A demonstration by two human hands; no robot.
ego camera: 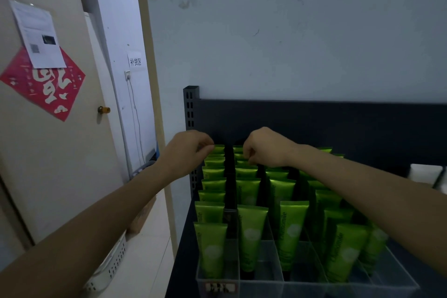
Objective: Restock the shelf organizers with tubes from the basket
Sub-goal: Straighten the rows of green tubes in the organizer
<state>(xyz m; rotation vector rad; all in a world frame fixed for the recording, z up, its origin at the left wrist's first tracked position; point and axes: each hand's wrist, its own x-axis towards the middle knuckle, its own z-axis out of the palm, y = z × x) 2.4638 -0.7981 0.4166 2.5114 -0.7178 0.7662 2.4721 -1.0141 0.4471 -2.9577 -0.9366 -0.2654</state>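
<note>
Seen from the head camera, a clear organizer (266, 280) on the dark shelf (180, 256) holds rows of upright green tubes (251, 232). At the organizer's back left corner, the left hand (191, 150) pinches the top edge of one of the tubes with curled fingertips. Over the back of the organizer's second row, the right hand (266, 147) curls its fingers down onto tube tops; I cannot tell whether it grips one. A white basket (111, 261) sits low, left of the organizer.

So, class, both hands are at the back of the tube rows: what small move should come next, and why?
Probably release and draw both hands back: the left hand and right hand each seem to pinch the top of a rear green tube that already stands in line in the clear organizer.
</note>
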